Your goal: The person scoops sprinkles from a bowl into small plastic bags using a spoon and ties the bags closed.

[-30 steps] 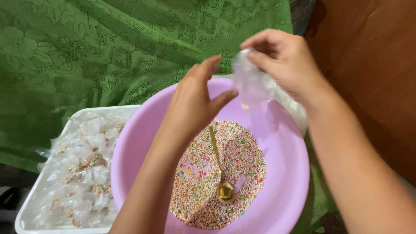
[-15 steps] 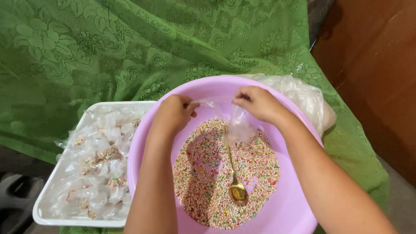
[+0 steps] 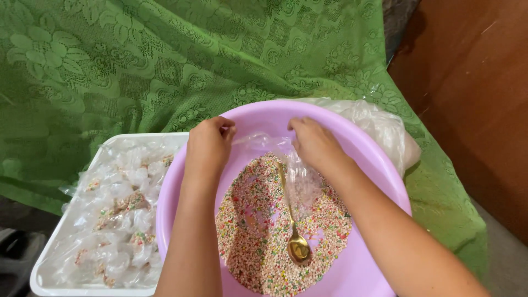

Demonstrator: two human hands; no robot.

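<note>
The left hand [image 3: 208, 144] and the right hand [image 3: 313, 142] each pinch one edge of a small clear plastic bag [image 3: 291, 170], stretching its mouth between their closed fingertips. The bag hangs just below the fingers over coloured beads [image 3: 264, 231] in a pink basin [image 3: 374, 165]. A gold spoon [image 3: 294, 231] lies on the beads, below the right fingers.

Left hand [image 3: 209, 144]: pinching one top edge of a small clear plastic bag [image 3: 286, 165].
Right hand [image 3: 314, 142]: gripping the opposite edge, bag mouth stretched between both hands.
Below the hands: pink basin [image 3: 368, 165] with multicoloured beads [image 3: 264, 242], gold spoon [image 3: 294, 231] lying in them.
Left of the left hand: white tray [image 3: 49, 264] of filled packets [image 3: 118, 214].
</note>
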